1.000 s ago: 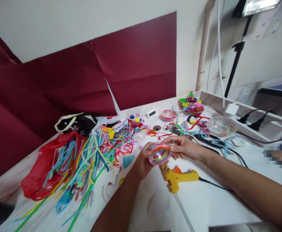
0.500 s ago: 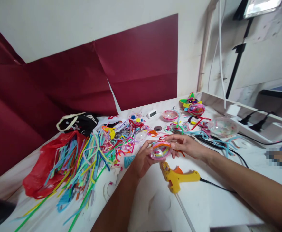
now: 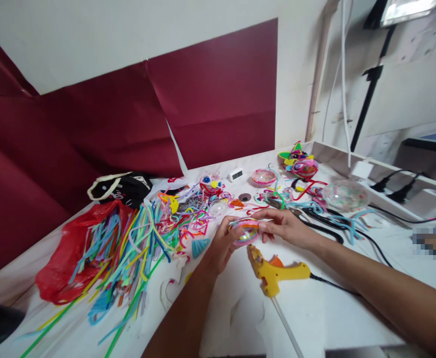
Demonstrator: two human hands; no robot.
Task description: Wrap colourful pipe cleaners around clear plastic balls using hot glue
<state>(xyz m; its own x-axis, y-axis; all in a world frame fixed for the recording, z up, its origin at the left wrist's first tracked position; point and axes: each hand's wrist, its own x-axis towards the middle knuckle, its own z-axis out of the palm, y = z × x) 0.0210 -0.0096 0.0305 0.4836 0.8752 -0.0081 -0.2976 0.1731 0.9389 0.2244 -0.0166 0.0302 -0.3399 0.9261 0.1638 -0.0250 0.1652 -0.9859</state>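
Note:
Both of my hands hold a small clear ball [image 3: 245, 231] wrapped with coloured pipe cleaners, low over the white table [image 3: 326, 313]. My left hand [image 3: 221, 243] cups it from the left with curled fingers. My right hand [image 3: 285, 226] pinches its right side with thumb and fingertips. A yellow glue gun [image 3: 275, 272] lies just below the ball, nozzle pointing towards my hands.
A pile of loose coloured pipe cleaners [image 3: 136, 248] spills from a red plastic bag [image 3: 64, 258] at left. Finished decorated balls [image 3: 302, 166], a clear dome [image 3: 345, 195], black cables [image 3: 352, 233] and a power strip [image 3: 400, 191] sit at the right. A black pouch [image 3: 123, 186] lies at the back.
The ball has turned and tilted between my hands and moved slightly lower and away; both hands stay on it.

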